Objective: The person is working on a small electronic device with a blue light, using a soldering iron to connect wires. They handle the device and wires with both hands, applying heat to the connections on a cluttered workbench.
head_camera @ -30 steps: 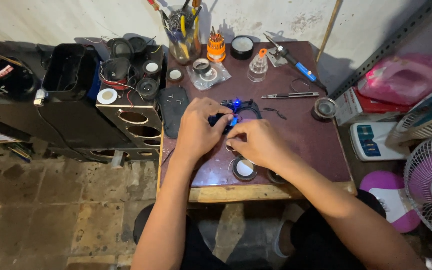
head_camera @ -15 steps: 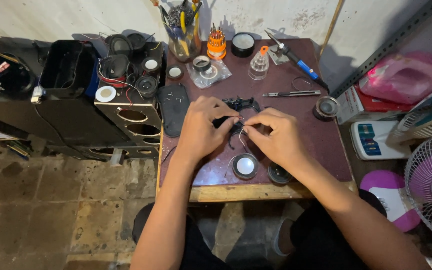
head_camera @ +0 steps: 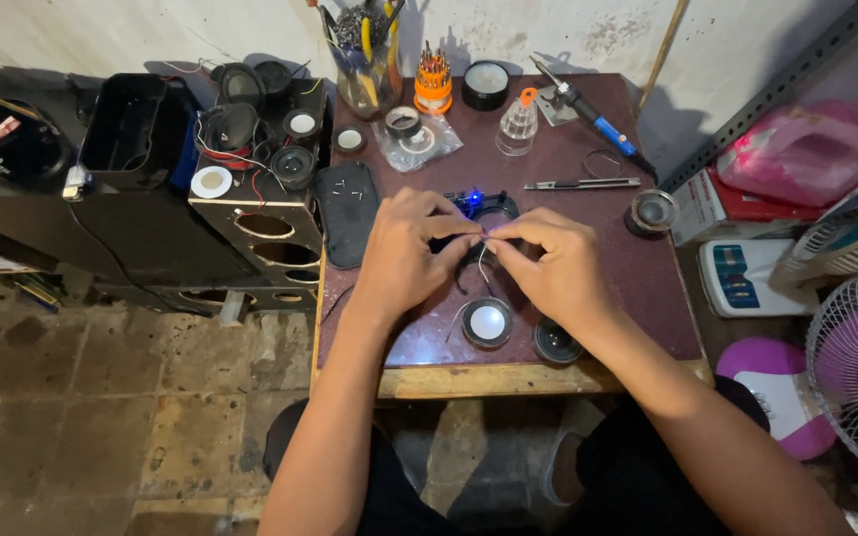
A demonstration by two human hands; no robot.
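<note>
Cluttered maroon worktable [head_camera: 638, 288] seen from above, both hands pinching thin wires at its centre.

Left hand [head_camera: 404, 253] and right hand [head_camera: 553, 268] meet fingertip to fingertip, each closed on fine wires [head_camera: 482, 260], apparently to steady the ends. Just beyond the wires sits a small black part with a blue light [head_camera: 479, 205]. Nearer the person than the wires lie two round speaker drivers [head_camera: 489, 323]. Farther off, a soldering iron [head_camera: 588, 114] lies within reach.
</note>
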